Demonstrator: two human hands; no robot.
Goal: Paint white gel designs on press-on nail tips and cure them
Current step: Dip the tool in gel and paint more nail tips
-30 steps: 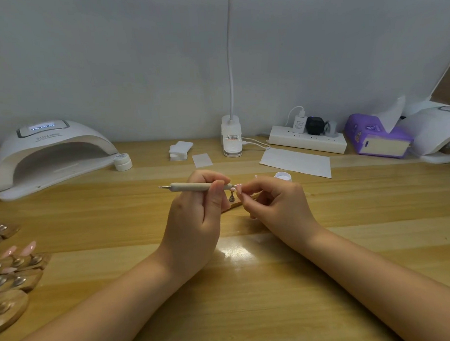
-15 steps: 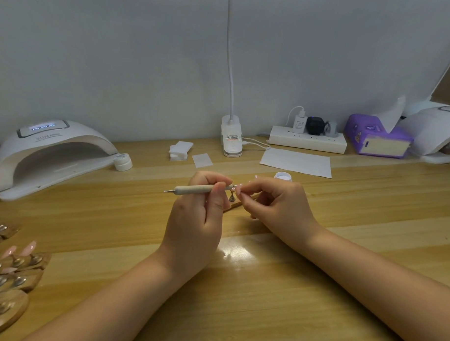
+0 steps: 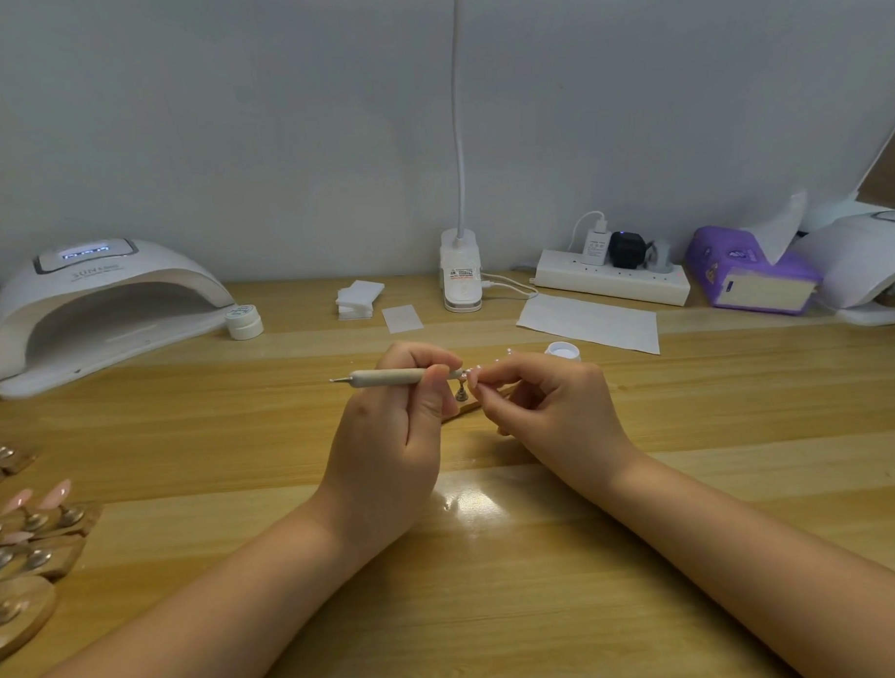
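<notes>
A: We've got the left hand curled round a dotting pen, shaft lying level, its far tip pointing left and the working end aimed at the right hand

B: And the right hand's fingers pinch something tiny just where the pen ends, which we take for the nail tip; it's too small for us to make out any design. A little metal stand sits right under that meeting point

A: We'd judge that tip light, thin and springy, slick once gel is on it. Best held by its edges or its stand, never the painted face

B: Agreed, wet gel smears at a touch. The open white gel pot waits just behind the right hand on the surface

A: The UV nail lamp sits far left with its display lit, well apart from us, a second closed pot beside it

B: More pink nail tips on wooden holders line the left edge, so plenty seems left to paint and cure
</notes>
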